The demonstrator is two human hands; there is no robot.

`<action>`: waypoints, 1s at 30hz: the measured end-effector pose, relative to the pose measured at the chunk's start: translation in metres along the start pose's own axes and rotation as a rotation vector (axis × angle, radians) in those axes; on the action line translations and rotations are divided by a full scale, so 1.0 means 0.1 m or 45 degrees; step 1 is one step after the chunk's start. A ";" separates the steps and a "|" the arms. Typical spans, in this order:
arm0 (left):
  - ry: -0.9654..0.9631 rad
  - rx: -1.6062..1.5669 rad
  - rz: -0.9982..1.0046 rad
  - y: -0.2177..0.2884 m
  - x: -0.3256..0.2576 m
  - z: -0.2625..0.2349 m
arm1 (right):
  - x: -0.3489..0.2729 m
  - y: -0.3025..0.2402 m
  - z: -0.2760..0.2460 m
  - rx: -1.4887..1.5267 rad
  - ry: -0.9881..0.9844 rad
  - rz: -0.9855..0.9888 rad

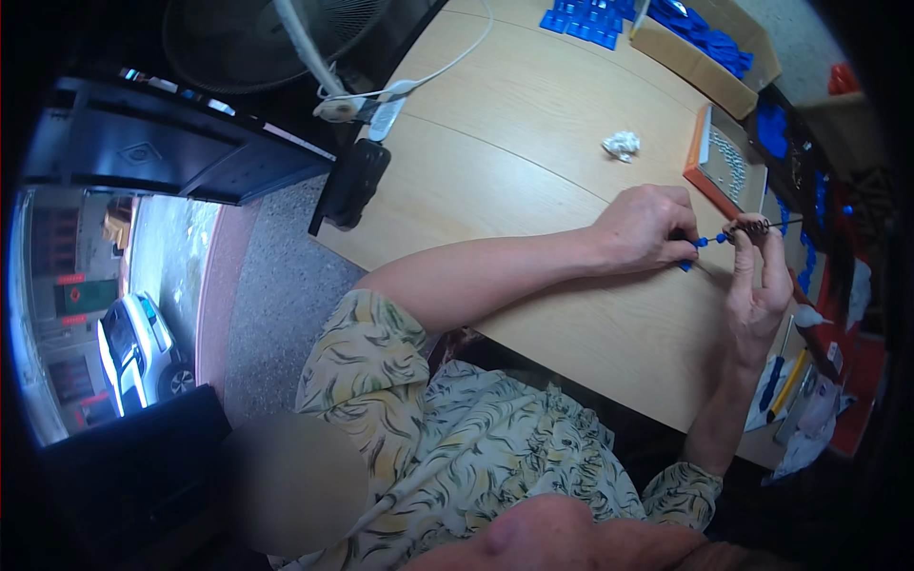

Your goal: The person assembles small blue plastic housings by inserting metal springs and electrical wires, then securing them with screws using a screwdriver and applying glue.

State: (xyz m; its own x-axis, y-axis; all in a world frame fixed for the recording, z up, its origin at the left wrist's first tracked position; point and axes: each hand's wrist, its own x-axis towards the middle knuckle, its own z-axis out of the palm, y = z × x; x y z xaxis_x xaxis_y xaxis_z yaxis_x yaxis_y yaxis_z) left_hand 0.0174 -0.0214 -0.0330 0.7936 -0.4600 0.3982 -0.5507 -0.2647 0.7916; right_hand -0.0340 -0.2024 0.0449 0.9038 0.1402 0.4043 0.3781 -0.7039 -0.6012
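Observation:
Over the right part of the table [533, 200], my left hand [640, 231] is closed, with its thumb and fingers pinching the left end of a thin dark rod. Small blue pieces [703, 242] sit on that rod beside my left fingertips. Opposite it, my right hand [757, 295] is raised, thumb and fingers pinched on a dark coiled piece [752, 227] like a spring. From this coil a thin straight end sticks out to the right. Under my left fingertips shows another bit of blue. What lies inside my left fist is hidden.
An orange-edged shallow box of small silvery pieces [700, 171] stands beyond my right hand. Crumpled white paper [622, 146] lies mid-table. Blue packets [583, 21] and a cardboard box [666, 52] are at the back. Pens [788, 383] lie at right; a black case [352, 184] at left.

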 end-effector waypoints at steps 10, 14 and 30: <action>-0.029 -0.009 -0.082 -0.03 -0.06 -0.07 | 0.01 0.01 0.09 0.005 0.009 -0.025; -0.026 -0.045 -0.033 -0.04 -0.03 -0.03 | 0.03 -0.01 0.06 0.008 0.028 -0.058; -0.058 -0.141 -0.123 0.00 0.00 0.01 | 0.04 0.02 0.06 -0.092 0.098 -0.110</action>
State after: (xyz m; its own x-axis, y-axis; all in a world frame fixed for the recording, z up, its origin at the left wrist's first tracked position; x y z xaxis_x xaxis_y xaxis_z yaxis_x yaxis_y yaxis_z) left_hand 0.0176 -0.0218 -0.0335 0.8275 -0.4754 0.2987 -0.4386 -0.2152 0.8726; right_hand -0.0286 -0.1996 0.0413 0.8494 0.1509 0.5058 0.4361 -0.7404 -0.5115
